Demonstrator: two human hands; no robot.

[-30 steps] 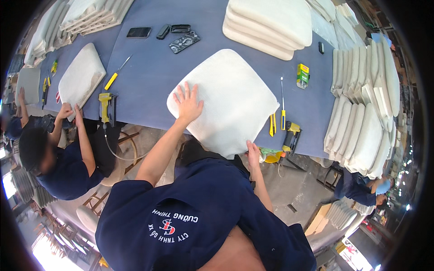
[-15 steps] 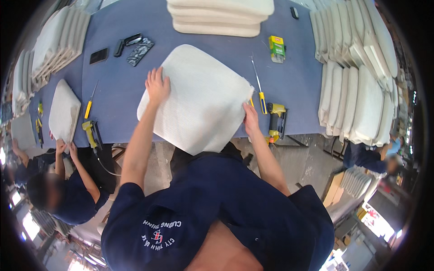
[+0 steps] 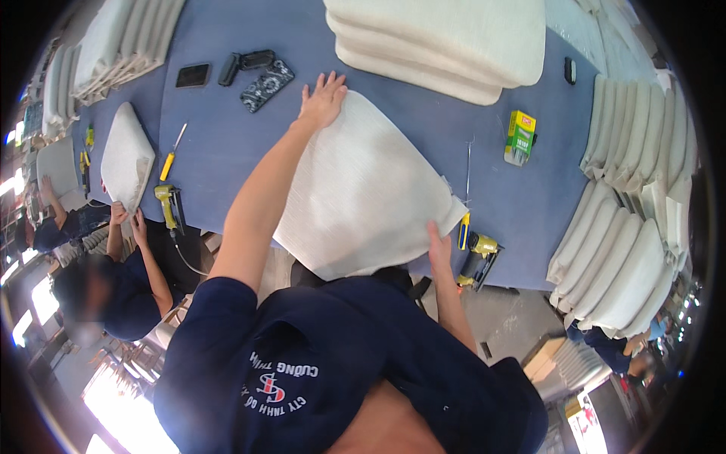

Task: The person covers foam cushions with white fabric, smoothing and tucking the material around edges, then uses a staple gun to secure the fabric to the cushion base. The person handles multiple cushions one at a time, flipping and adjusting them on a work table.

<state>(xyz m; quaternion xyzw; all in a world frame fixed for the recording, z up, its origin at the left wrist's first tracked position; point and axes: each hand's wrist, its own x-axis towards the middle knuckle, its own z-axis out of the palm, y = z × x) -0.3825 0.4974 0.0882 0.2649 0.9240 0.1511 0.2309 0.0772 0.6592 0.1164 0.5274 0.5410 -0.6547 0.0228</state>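
A cream fabric-covered seat cushion [image 3: 367, 181] lies before me, its near corner hanging over the table edge. My left hand [image 3: 324, 104] rests on its far left corner, open, with the fingers stretched out flat. At the right corner, where a bit of loose fabric shows, my right hand [image 3: 439, 246] grips the edge; the thumb is on top and the other fingers are mostly hidden. Just beyond that hand lies a yellow-handled screwdriver [image 3: 464, 227], partly covered by the cushion's corner. A yellow and black staple gun [image 3: 479, 259] sits beside it at the table edge.
Cushions are stacked at the back [image 3: 431, 53] and in rows on the right [image 3: 612, 257]. A green and yellow box [image 3: 519, 138], a phone [image 3: 193, 76] and a black hand stapler [image 3: 246, 64] lie on the blue table [image 3: 219, 144]. Left, a co-worker [image 3: 128, 280] handles another cushion [image 3: 127, 155].
My left hand has slid from the cushion's left side to its far corner. The cushion has turned a little, and my right hand stays on its right edge. The whole view has shifted.
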